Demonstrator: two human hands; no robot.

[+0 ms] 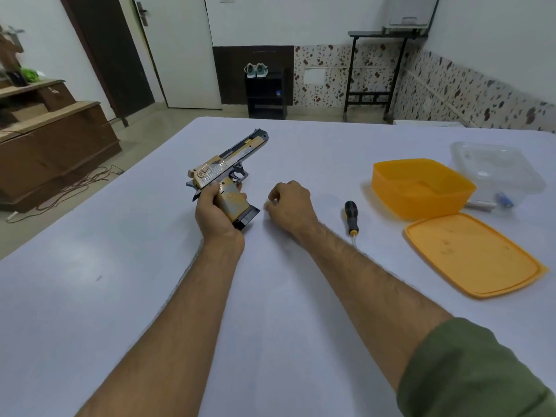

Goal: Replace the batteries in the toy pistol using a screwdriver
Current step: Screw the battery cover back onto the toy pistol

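Note:
My left hand (214, 213) grips the handle of the toy pistol (228, 167), a tan, silver and dark gun held above the white table (120, 296) with its barrel pointing away and up. A black magazine base sticks out below the grip. My right hand (290, 204) hovers just right of the pistol's base with its fingers loosely curled; whether anything small sits in the fingertips cannot be made out. A screwdriver (351, 216) with a black and yellow handle lies on the table right of that hand, its thin shaft pointing toward me.
An orange plastic box (421, 191) stands at the right, its orange lid (475, 254) flat in front of it. Behind is a clear container (496, 167) with small items beside it, including a blue-tipped piece (505, 200). Beyond the table are a door, a shoe rack and wooden furniture.

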